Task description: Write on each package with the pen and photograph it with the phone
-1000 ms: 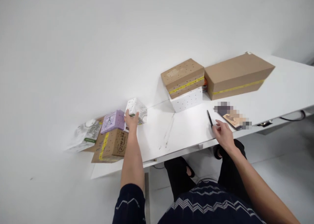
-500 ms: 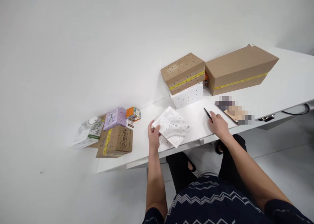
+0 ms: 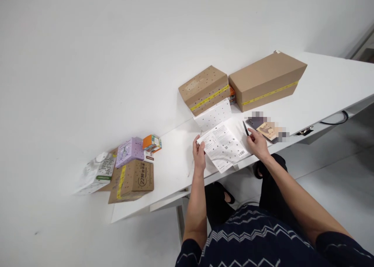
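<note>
A flat white packet (image 3: 223,146) printed with small marks and a barcode lies on the white table (image 3: 324,83) near its front edge. My left hand (image 3: 199,153) pinches the packet's left edge. My right hand (image 3: 257,143) rests at the packet's right edge, holding a thin black pen (image 3: 245,128) that points away from me.
Behind the packet a dotted brown box (image 3: 204,88) sits on a white dotted box (image 3: 214,113), beside a large brown box (image 3: 267,80). A phone (image 3: 263,127) lies to the right. At far left are an orange box (image 3: 152,143), a purple box (image 3: 130,152), a small brown box (image 3: 136,178) and a white bag (image 3: 96,172).
My left hand took the white packet from the pile at the left and brought it to the table's middle. It now lies flat, and my right hand has moved to its edge.
</note>
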A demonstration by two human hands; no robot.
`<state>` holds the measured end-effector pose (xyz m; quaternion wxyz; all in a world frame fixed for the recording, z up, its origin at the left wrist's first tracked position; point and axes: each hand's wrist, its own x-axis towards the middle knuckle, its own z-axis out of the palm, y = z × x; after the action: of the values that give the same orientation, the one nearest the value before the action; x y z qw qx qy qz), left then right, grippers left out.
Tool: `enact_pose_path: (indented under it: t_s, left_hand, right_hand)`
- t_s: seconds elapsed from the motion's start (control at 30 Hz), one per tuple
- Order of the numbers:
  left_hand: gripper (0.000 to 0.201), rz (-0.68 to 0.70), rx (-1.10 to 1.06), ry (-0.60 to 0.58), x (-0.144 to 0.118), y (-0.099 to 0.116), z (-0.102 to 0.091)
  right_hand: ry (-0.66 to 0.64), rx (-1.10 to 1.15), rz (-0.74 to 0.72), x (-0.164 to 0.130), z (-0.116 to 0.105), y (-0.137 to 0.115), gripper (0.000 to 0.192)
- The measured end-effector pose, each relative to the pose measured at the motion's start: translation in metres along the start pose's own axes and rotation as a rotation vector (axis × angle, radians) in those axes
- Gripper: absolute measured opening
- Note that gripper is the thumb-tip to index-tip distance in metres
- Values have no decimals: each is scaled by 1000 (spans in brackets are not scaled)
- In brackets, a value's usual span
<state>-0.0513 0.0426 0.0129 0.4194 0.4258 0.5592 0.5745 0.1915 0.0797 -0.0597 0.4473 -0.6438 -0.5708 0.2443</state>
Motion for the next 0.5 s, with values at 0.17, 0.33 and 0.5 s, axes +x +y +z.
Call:
enact_pose_path:
  t_s: [0.17,0.33,0.5]
  left_hand:
    - [58,153,67,48,3,2,2]
    - [64,85,30,70,9,-4,-2]
    - [64,57,-26,44,6,-12,-6]
  right_hand:
    - [-6,-24,15,-1,0,0,48]
    - [-17,-30,-5,-1,2,1,48]
    - [-71,-26,42,-1,4,0,51]
